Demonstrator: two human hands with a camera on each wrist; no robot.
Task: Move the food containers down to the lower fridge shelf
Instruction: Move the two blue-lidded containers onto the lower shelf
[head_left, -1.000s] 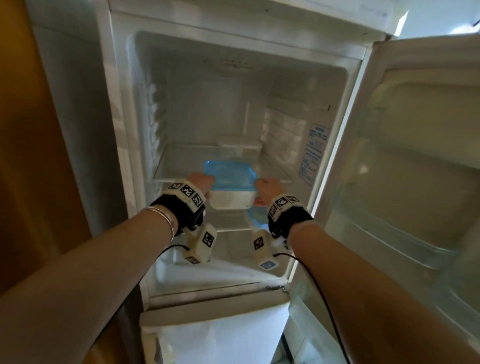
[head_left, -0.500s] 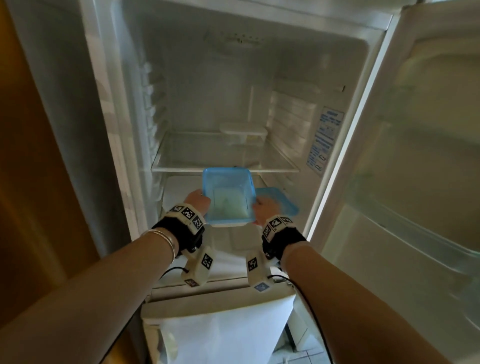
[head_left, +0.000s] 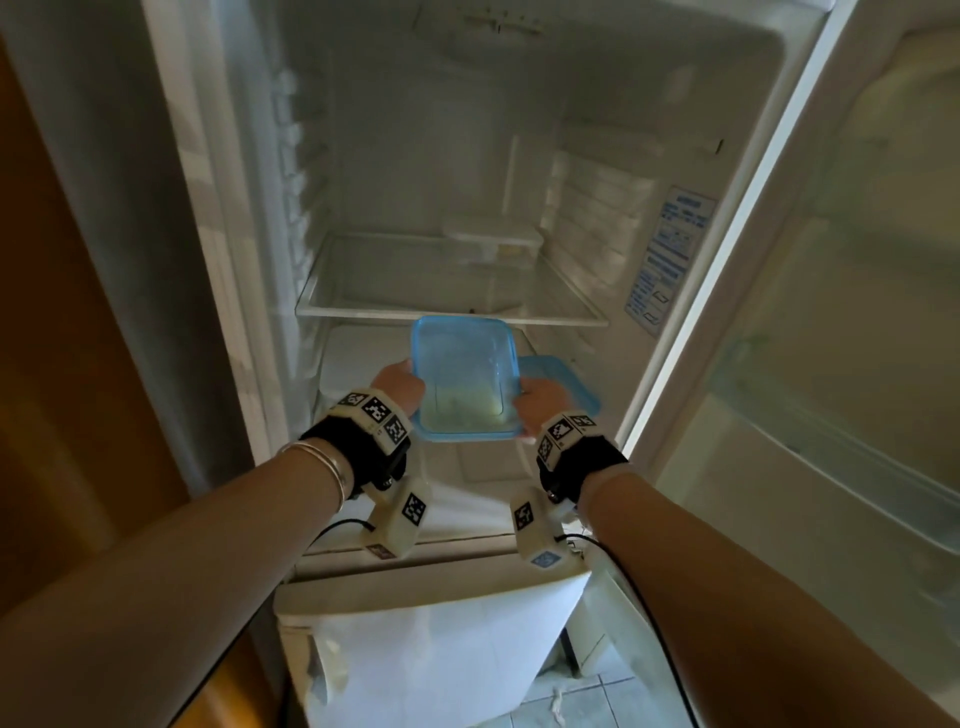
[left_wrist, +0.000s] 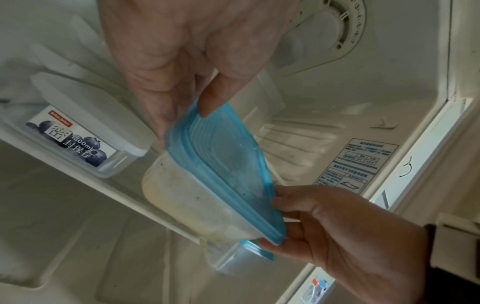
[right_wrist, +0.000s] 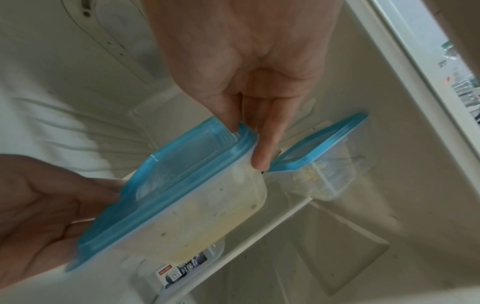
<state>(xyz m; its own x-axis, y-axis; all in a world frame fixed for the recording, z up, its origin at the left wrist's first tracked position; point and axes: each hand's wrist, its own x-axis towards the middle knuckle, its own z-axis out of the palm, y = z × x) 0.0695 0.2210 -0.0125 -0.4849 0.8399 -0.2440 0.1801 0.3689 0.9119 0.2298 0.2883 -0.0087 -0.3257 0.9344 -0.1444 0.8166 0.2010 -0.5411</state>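
Both hands hold a clear food container with a blue lid (head_left: 465, 379) by its sides, just in front of and below the upper glass shelf (head_left: 415, 312). My left hand (head_left: 410, 387) grips its left edge, thumb on the lid (left_wrist: 207, 102). My right hand (head_left: 522, 402) grips the right edge (right_wrist: 246, 131). The container (right_wrist: 194, 195) holds pale food. A second blue-lidded container (head_left: 569, 382) sits on the lower shelf (head_left: 358, 358) at the right, close beside the held one. A white-lidded container (head_left: 493, 239) with a blueberry label (left_wrist: 72, 139) stands at the back of the upper shelf.
The fridge door (head_left: 831, 364) stands open on the right with its racks facing in. Ribbed fridge walls (head_left: 301, 171) close in on both sides. A white lower compartment front (head_left: 441, 649) juts out beneath my wrists. An orange-brown wall (head_left: 62, 364) is at the left.
The blue-lidded container has left the upper glass shelf and dropped with both hands to the level of the lower shelf. The view has tilted down a little.
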